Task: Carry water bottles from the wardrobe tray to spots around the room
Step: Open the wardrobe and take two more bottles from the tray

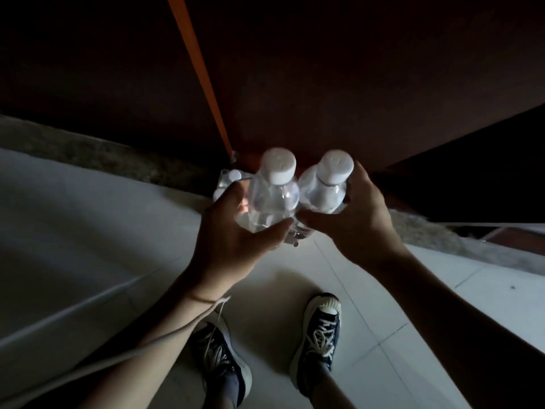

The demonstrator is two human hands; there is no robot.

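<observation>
Got a clear plastic bottle in each hand, mid-frame. My left hand wraps around the left bottle, fingers curled under its ribbed body; my right hand grips the right bottle the same way. Both have chunky white screw caps, and the bottles touch side by side. More white caps peek out just behind the left one. Dark reddish wood panel fills the top, with an orange strip. Smooth pale floor tiles and my canvas sneakers below.
</observation>
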